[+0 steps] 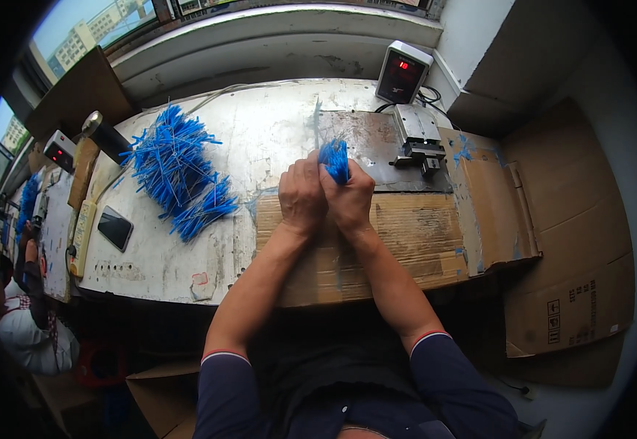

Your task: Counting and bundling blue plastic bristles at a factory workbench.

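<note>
Over the cardboard sheet [406, 234] on the counter [260, 132], the left hand [302, 194] and right hand [349, 197] press together, side by side, squeezing a bunch of blue plastic ties [334, 159] that pokes out above the fingers. To the left lies a big pile of blue ties [176, 172]. A small metal machine [419, 139] sits to the right.

Strip pile [176, 172] left of hands [326, 194]; phone [115, 227] further left.
</note>
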A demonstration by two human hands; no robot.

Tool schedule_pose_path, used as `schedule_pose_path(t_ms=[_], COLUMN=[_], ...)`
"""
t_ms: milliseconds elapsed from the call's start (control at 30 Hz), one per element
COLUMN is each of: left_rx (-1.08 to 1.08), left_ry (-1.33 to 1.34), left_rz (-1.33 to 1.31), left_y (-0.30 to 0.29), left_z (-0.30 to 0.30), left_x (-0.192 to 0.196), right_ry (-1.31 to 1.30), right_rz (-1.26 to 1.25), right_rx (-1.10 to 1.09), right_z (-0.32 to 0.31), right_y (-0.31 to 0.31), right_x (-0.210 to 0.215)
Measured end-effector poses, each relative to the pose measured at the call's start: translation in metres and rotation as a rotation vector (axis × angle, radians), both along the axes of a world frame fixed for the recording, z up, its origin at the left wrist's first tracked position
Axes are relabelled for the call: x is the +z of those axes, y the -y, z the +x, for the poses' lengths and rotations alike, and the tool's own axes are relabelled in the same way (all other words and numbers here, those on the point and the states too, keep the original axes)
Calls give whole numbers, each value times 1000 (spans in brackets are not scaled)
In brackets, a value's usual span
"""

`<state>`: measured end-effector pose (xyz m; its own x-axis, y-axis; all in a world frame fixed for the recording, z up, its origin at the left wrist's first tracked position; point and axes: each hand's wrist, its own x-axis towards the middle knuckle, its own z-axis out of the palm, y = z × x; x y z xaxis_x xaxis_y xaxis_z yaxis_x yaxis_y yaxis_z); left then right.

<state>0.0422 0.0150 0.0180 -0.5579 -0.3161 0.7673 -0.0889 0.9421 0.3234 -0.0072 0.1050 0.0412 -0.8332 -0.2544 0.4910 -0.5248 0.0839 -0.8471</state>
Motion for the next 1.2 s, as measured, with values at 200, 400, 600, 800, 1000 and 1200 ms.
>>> schedule_pose_path(t_ms=[200, 400, 600, 800, 1000, 1200], left_rx=[-82, -114, -448, -485, -476, -442], left_ry=[-7, 88, 43, 129, 108, 129], left_rz=[284, 621, 986, 707, 604, 599], left_y=[10, 18, 27, 19, 13, 13], left_z=[-1, -2, -1, 1, 4, 6], left_x=[-6, -7, -10, -6, -5, -1], right_ry=[-112, 218, 519, 155, 148, 28], right_rz=[-134, -477, -543, -351, -344, -266], right_rx=[-103, 21, 283, 149, 195, 207], right_z=[-2, -18, -10, -7, -13, -9], right_y=[-3, -17, -17, -7, -12, -18], right_x=[7, 25, 28, 10, 10, 24])
